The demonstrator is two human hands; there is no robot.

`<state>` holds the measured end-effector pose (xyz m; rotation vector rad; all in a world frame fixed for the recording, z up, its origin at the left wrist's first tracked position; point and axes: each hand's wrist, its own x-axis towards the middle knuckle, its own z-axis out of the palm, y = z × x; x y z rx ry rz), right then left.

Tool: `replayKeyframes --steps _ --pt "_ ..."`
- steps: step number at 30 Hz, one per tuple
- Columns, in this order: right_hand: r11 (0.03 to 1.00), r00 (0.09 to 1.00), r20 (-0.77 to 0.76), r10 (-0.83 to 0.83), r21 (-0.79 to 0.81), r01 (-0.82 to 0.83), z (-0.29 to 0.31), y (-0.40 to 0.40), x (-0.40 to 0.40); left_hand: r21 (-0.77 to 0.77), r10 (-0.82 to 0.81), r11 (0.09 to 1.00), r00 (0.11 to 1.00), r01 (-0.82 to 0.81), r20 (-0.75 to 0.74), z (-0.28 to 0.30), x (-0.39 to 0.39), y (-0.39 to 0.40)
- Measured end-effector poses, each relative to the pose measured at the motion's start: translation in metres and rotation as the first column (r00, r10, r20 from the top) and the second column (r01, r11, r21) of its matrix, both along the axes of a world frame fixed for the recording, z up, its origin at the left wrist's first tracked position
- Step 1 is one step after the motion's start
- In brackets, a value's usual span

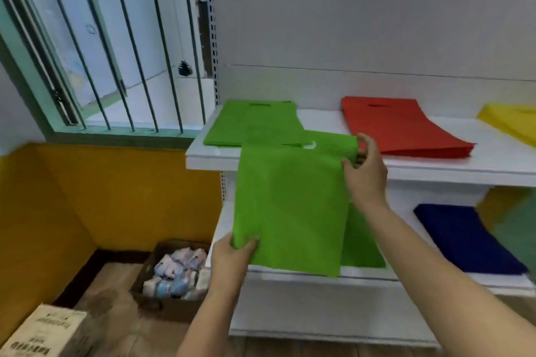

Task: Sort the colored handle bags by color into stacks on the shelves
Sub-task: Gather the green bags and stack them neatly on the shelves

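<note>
- Two hands hold one green bag (290,206) stretched between them: the left hand (232,258) pinches its lower left corner, the right hand (366,171) grips its upper right corner by the handle end.
- Its top edge overlaps the near edge of the green stack (252,122) on the upper shelf (435,166).
- Just right of that stack lies a red stack (400,127), then a yellow stack (513,122).
- On the lower shelf (371,274) sit another green bag (362,243), partly hidden, and a blue stack (464,238).
- Left on the floor stands a box of packets (177,272).
</note>
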<state>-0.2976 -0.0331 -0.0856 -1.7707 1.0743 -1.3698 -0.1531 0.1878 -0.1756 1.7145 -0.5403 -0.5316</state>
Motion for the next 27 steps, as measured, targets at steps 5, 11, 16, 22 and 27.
replayKeyframes --steps 5,11,16,22,27 --pt "0.991 0.98 -0.147 -0.131 0.02 0.136 -0.031 0.006 -0.086 0.056 -0.17 0.983 0.982 0.175 -0.087 -0.037 -0.053 -0.017" --pt "0.979 0.902 -0.403 -0.154 0.064 0.196 -0.092 -0.052 -0.149 0.153 -0.227 0.951 0.941 0.27 -0.252 -0.072 -0.091 -0.062" --pt "0.956 0.881 -0.463 -0.098 0.204 0.213 -0.15 -0.128 -0.19 0.229 -0.124 0.946 0.909 0.229 -0.398 -0.098 -0.124 -0.127" --pt "0.911 0.873 -0.483 0.069 0.387 0.142 -0.213 -0.226 -0.212 0.261 -0.002 0.955 0.886 0.139 -0.464 -0.133 -0.164 -0.2" --pt "0.908 0.779 -0.597 0.193 0.409 0.089 -0.249 -0.276 -0.192 0.306 0.064 0.946 0.864 0.108 -0.5 -0.18 -0.175 -0.239"
